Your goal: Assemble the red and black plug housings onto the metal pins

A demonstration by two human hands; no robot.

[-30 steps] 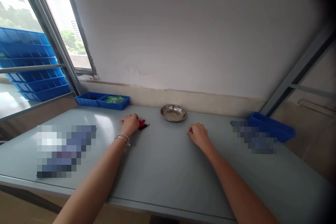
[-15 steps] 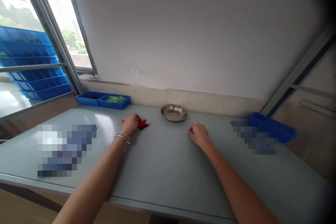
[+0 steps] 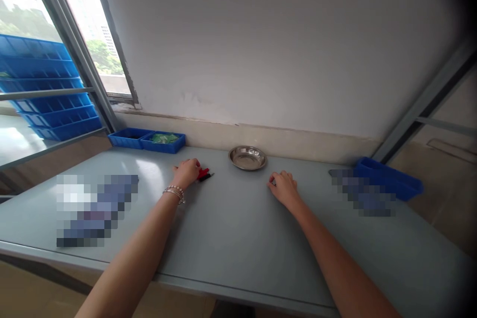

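My left hand (image 3: 187, 173), with bracelets at the wrist, rests low over the left-middle of the table. Its fingers curl around a slim red-and-black tool (image 3: 203, 175) with a thin pointed tip facing right. The hand covers the rest of that tool, so its kind is unclear. To the right of the middle, my right hand (image 3: 283, 189) lies near the tabletop with its fingers curled in and the thumb close to the index finger. Whatever it may hold is hidden. Between and beyond the two hands stands a shallow round metal dish (image 3: 248, 166).
Two blue bins (image 3: 164, 148) stand at the back left, one holding green material. Another blue bin (image 3: 391, 179) sits at the right edge. Blurred-out patches lie on the grey table (image 3: 238, 238) at left and right. Stacked blue crates (image 3: 48, 89) are beyond the left frame.
My left hand has shifted slightly right and up over the red-and-black tool, covering more of it. My right hand stays almost in place. The view has tilted very slightly.
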